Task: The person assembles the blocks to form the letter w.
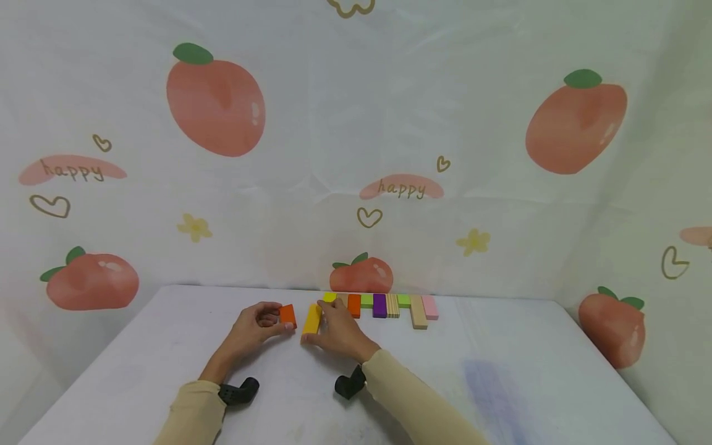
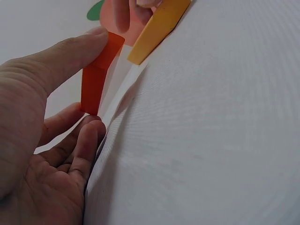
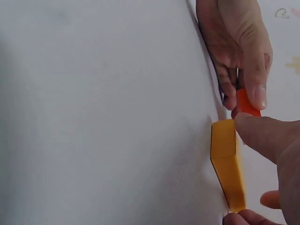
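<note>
An orange block (image 1: 287, 315) is pinched by my left hand (image 1: 250, 330), thumb at one end and a finger at the other. In the left wrist view the orange block (image 2: 96, 77) looks tilted beside the tabletop. My right hand (image 1: 345, 332) holds a yellow block (image 1: 311, 320) lengthwise, thumb at its near end and fingers at its far end. The yellow block (image 3: 226, 161) rests on the table in the right wrist view. A small gap separates the two held blocks. Part of a bright yellow block (image 1: 329, 297) shows just behind my right fingers.
Along the table's back edge runs a row of blocks, among them an orange one (image 1: 354, 305), a purple one (image 1: 379, 305), a long wooden one (image 1: 418, 311) and a pink one (image 1: 429, 306). A printed cloth (image 1: 311, 123) hangs behind the white table (image 1: 445, 395).
</note>
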Demonstrator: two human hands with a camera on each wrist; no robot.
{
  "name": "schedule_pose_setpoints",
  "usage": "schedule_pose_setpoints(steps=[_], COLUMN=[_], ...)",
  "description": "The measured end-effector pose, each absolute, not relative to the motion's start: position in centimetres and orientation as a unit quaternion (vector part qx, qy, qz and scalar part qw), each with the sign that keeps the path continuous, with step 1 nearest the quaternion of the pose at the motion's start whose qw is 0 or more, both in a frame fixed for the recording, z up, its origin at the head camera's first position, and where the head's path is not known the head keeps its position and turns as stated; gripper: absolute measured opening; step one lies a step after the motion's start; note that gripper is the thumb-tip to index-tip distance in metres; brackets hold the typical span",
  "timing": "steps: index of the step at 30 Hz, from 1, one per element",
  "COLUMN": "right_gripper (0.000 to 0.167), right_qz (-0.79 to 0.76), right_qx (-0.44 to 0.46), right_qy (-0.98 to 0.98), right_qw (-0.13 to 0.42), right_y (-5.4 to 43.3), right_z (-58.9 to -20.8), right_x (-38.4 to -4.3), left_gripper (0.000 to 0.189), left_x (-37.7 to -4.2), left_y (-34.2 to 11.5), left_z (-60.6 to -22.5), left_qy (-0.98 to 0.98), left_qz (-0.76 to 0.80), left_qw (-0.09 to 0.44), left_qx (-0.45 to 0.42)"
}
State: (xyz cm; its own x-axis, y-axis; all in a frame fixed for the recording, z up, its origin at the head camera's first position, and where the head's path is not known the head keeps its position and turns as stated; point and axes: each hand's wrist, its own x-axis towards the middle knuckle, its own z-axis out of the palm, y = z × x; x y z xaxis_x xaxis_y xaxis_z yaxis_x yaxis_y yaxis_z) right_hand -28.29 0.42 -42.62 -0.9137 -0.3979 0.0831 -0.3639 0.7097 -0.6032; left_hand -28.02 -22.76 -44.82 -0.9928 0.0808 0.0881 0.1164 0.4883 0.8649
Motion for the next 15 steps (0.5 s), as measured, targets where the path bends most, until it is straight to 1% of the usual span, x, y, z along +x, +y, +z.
schedule_pose_setpoints(steps=[3, 11, 15], right_gripper=[0.088, 0.092, 0.093], right_qz=[-0.298, -0.258, -0.246], right_qx=[-0.198, -0.194, -0.204], right_qy=[0.933, 0.943, 0.945], right_qw=[0.039, 0.075, 0.075], right_y=[0.09, -0.19, -0.07], right_z=[-42.58, -42.37, -42.33], right_x=[-28.65, -28.92, -28.74], left_gripper=[0.067, 0.070, 0.070], left_x=[-28.02, -27.82, -27.68], left_y=[-22.74, -22.61, -22.56], left_z=[-44.85, -44.85, -44.80], left_qy=[-0.861, -0.864, -0.867], left_qz=[-0.505, -0.502, -0.497], left_qw=[0.022, 0.018, 0.018], left_qx=[-0.057, -0.047, -0.043])
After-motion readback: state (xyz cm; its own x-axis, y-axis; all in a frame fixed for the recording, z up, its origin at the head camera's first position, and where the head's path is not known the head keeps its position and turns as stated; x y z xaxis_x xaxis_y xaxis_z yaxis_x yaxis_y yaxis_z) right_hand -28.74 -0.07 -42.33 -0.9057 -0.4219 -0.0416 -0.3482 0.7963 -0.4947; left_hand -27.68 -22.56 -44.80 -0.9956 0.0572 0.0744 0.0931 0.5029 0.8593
